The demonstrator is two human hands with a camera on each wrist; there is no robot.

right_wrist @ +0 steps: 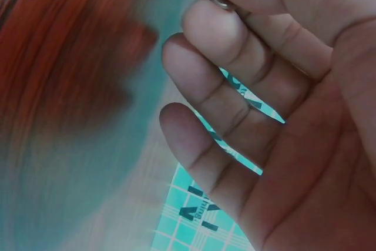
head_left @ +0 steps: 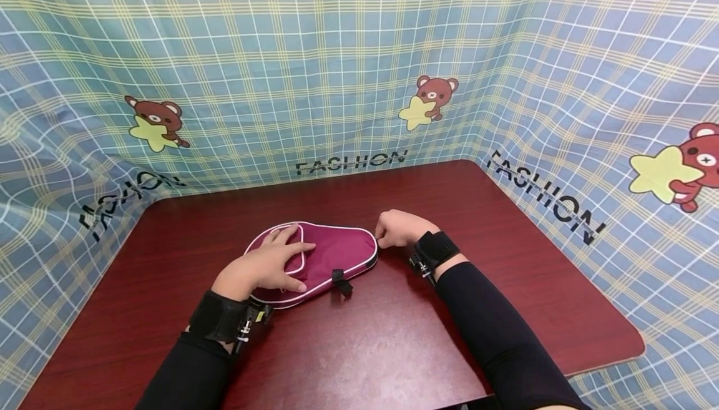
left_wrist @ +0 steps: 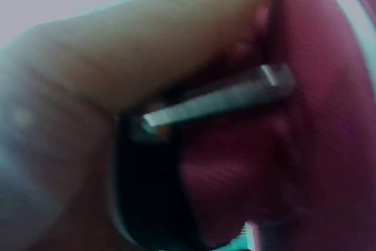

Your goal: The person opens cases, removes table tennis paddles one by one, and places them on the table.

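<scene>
Fingers (head_left: 302, 248) of the left hand (head_left: 268, 265) are spread apart and lying flat over the pocket at the fat end of the bag (head_left: 339, 246), not wrapped around anything. Right hand (head_left: 400, 229) is a different story: thumb and forefinger look pinched together on a small metal loop (right_wrist: 221, 1), maybe a zip pull, with the other fingers loosely bent and not gripping. Bag's lying flat around the middle of the frame, slightly left, narrow tip pointing right and just about at the right hand.

What'd worry me: the counter (head_left: 387, 335) looks slick and a flat palm isn't much of an anchor, so a hard tug at the tip could swivel or drag the whole bag. Left wrist view's too blurry to tell how hard that hand's pressing. Loop's tiny too, so a sideways yank could pop it out of the pinch. And that black strap (head_left: 341, 282) sits right against the front side, so it might snag anything running along there.

Room-wise it's fine. Plenty of counter toward lower centre and out to the right edge; the back's tighter, with the plaid cloth (head_left: 348, 104) right along the far edge.
</scene>
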